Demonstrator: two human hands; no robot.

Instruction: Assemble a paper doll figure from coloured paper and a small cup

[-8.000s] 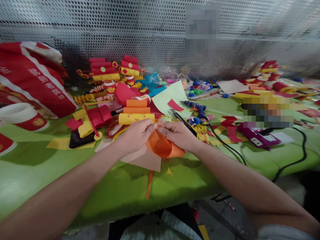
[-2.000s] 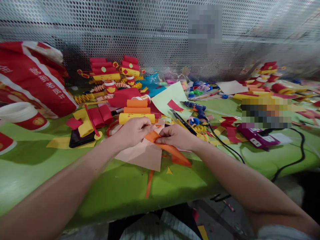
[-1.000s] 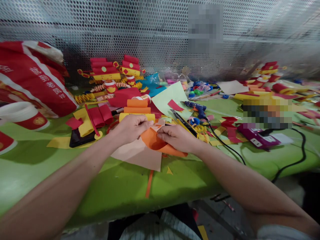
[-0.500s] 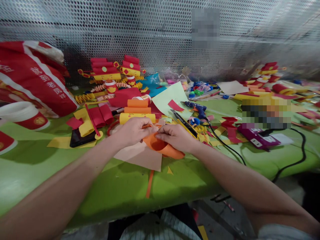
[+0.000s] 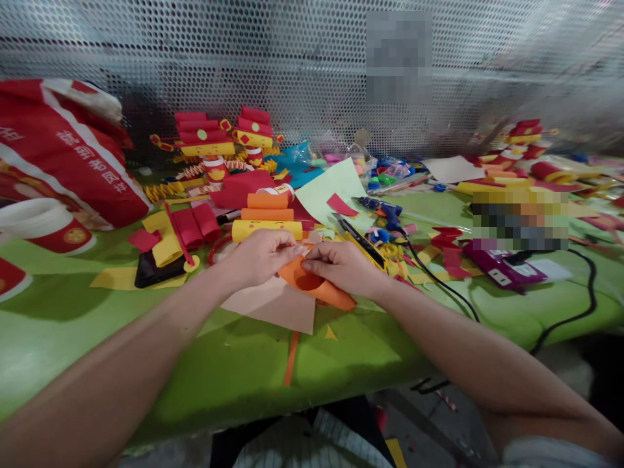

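Observation:
Both my hands meet at a curled piece of orange paper [image 5: 336, 296] in the middle of the table. My left hand [image 5: 266, 257] pinches its upper left edge. My right hand [image 5: 341, 263] grips the same paper from the right, thumb and fingers pressed together. Beneath them lies a pale pink sheet [image 5: 277, 309]. Just behind my left hand stand orange paper rolls [image 5: 267, 208] above a yellow roll [image 5: 244, 229] with a drawn face. A yellow cutter [image 5: 363, 240] rests behind my right hand.
Green table [image 5: 234, 377] bears paper scraps. Left: red bag [image 5: 82, 156], paper cup [image 5: 53, 227], phone [image 5: 151, 272]. Behind: paper figures [image 5: 207, 140], light green sheet [image 5: 336, 188], blue glue gun [image 5: 383, 209]. Right: purple power strip [image 5: 507, 268], black cable [image 5: 592, 292].
The orange paper's lower right end has shifted slightly left. Both hands keep nearly the same place and hold.

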